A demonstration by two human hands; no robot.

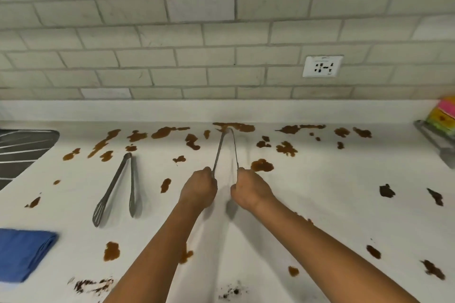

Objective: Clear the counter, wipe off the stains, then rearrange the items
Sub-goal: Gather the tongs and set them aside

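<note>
Two hands, left hand (200, 186) and right hand (248, 188), each clench one arm of the steel tongs (225, 150) at frame centre, hinge pointing to the wall. Better to lift them straight off the stained counter (320, 204). They look slim, shiny, splayed.

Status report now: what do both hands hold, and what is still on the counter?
Left hand and right hand each grip one arm of raised tongs. Second tongs, blue cloth on counter. Brown stains unwiped.
</note>
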